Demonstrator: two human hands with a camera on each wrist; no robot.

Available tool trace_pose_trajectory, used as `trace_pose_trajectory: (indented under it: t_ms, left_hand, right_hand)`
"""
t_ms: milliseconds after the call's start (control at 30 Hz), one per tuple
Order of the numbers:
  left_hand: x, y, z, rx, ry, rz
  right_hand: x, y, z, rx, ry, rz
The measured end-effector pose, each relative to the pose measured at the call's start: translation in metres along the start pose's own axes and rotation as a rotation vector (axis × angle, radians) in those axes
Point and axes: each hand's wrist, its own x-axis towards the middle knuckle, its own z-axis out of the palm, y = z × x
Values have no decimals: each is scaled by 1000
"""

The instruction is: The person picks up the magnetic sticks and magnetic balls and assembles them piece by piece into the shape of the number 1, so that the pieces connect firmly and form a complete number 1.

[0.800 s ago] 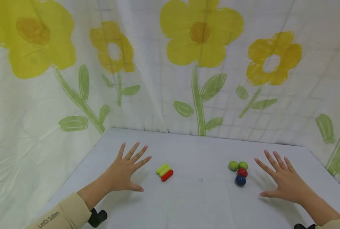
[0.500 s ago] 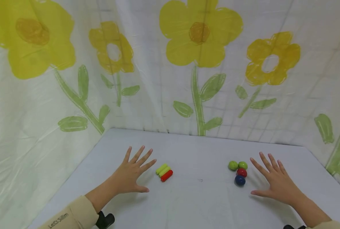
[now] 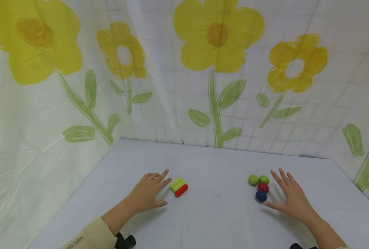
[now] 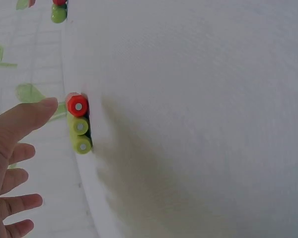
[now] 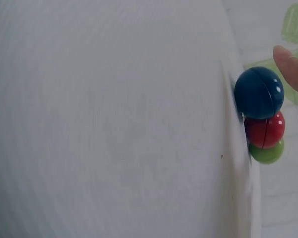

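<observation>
On the white table lie a red stick point(image 3: 181, 190) and two yellow-green sticks point(image 3: 176, 183), short and side by side. The left wrist view shows a pale round core in the end of the red stick point(image 4: 77, 106). My left hand point(image 3: 148, 194) hovers just left of them, thumb apart, fingers slightly bent, holding nothing. Farther right, a shiny blue ball point(image 3: 261, 196), a red ball point(image 3: 263, 187) and two green balls point(image 3: 253, 180) sit clustered, with seams visible. My right hand point(image 3: 293, 200) is spread beside them, its thumb tip close to the blue ball.
The white tabletop point(image 3: 215, 221) stretches between the two groups. A pale curtain point(image 3: 162, 114) with big yellow flowers hangs behind and to the sides of the table. Dark wrist-worn devices point(image 3: 125, 241) sit below the cuffs.
My left hand has moved right toward the sticks, its fingers bending somewhat. My right hand has moved left toward the balls. Sticks and balls lie where they were.
</observation>
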Motion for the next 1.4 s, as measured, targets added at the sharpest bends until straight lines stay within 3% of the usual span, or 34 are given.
trace_pose_trajectory:
  t_ms: [167,333,567,733,933,1300,1400]
  left_hand:
    - [5,4,4,-61,5,-38]
    - [12,10,9,-237,7,-108]
    - [18,20,15,-447,-12,-201]
    - [22,27,21,-538,1,-269]
    - [26,33,27,-616,19,-342]
    - [25,39,38,-723,53,-378]
    - [26,39,42,-723,91,-362]
  right_hand:
    - [2,-9,1,56,-3,71]
    - [3,-14,3,91,2,98]
    - [0,-18,7,181,-89,196]
    - [-3,-21,14,272,19,107]
    - [-4,-22,20,276,151,-10]
    - [-4,-26,26,283,198,-52]
    - [-5,-25,27,271,194,-60]
